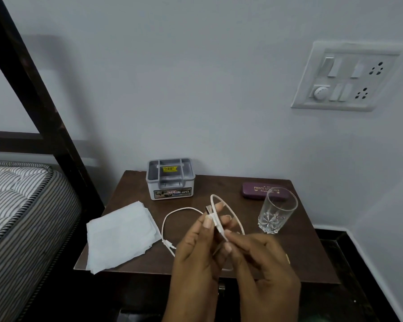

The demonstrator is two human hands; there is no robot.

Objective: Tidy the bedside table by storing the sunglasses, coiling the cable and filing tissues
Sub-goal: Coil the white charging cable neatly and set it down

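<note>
The striped mattress lies at the left, with your dark wooden bedside table just to its right. A stack of white tissues lies flat on the table's near left. Your left hand and right hand are raised together over the near middle, both pinching the white cable. The left grips it at the metal plug end and the right holds the strand just below. One loop arches beyond your fingers. The rest trails left onto the table, its small connector just beside the tissues. A grey lidded box sits far left, a clear glass at the right and a closed purple case behind the glass.
</note>
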